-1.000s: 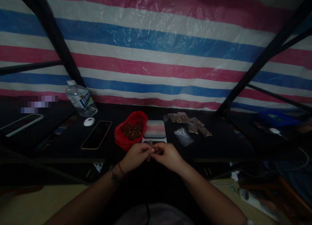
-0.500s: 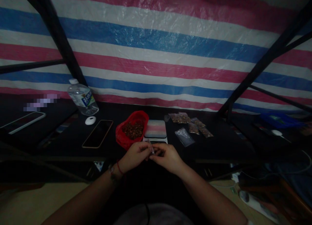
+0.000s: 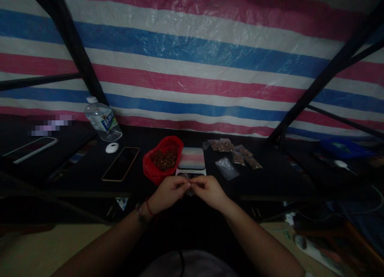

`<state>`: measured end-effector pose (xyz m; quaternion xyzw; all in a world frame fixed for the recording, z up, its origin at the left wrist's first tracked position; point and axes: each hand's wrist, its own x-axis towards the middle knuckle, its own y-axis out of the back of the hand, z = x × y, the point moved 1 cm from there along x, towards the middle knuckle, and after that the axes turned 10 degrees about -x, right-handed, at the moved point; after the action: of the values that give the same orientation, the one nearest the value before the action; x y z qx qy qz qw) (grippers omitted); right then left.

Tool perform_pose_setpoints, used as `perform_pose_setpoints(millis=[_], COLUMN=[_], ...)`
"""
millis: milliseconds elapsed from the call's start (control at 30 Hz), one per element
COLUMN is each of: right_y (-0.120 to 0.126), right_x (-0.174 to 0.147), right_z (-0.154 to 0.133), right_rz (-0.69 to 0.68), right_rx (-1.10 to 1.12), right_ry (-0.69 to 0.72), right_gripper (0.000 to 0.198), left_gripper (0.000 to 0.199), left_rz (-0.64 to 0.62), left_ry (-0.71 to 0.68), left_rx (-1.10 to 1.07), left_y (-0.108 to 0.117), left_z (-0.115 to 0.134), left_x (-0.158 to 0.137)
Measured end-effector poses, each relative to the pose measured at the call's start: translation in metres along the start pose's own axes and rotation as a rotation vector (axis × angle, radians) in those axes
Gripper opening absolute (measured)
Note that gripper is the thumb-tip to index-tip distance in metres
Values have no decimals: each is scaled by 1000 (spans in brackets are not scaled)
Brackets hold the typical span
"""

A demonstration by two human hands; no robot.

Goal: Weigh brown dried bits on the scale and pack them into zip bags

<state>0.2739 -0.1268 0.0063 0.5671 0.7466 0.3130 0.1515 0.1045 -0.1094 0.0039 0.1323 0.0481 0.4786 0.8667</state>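
My left hand [image 3: 168, 191] and my right hand [image 3: 210, 192] meet at the table's front edge, fingertips pinched together on a small clear plastic bag [image 3: 189, 192]. Fingers cover most of this bag, so its contents are unclear. Just beyond them sits a small white scale [image 3: 191, 158] with a shiny plate. Left of the scale, an open red plastic bag [image 3: 148, 171] holds a heap of small brown pieces [image 3: 164, 159]. To the right lie several filled clear bags [image 3: 221, 145] and a flat clear bag [image 3: 227, 169] that looks unfilled.
A dark phone [image 3: 121, 165], a white oval case [image 3: 112, 148] and a clear plastic bottle [image 3: 102, 120] stand on the left. Another phone [image 3: 31, 149] lies farther left. Black metal posts [image 3: 309, 87] rise at both sides before a striped plastic sheet [image 3: 192, 61].
My hands have drawn level, with both thumbs now close together on the small bag. The left hand has shifted slightly right. Things on the table stay put.
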Motion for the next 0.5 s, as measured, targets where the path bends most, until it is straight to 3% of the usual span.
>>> perform_pose_setpoints(millis=[200,300,400,500], right_y=[-1,4,11,13], right_x=[-4,-4,-2,2], right_z=[-5,-2,3,8], right_rz=[58,134,148,103], right_rx=[-396,-551,-508,-275], right_ry=[76,8,-54,23], right_gripper=[15,15,20,21], left_gripper=[23,20,20,20], left_rz=[34,95,114,123], left_ry=[-3,36,40,-39], left_rx=[57,82,113,124], left_y=[-6,-9,-7,0], left_z=[-2,-7,-9,-5], left_x=[-1,-1,1,3])
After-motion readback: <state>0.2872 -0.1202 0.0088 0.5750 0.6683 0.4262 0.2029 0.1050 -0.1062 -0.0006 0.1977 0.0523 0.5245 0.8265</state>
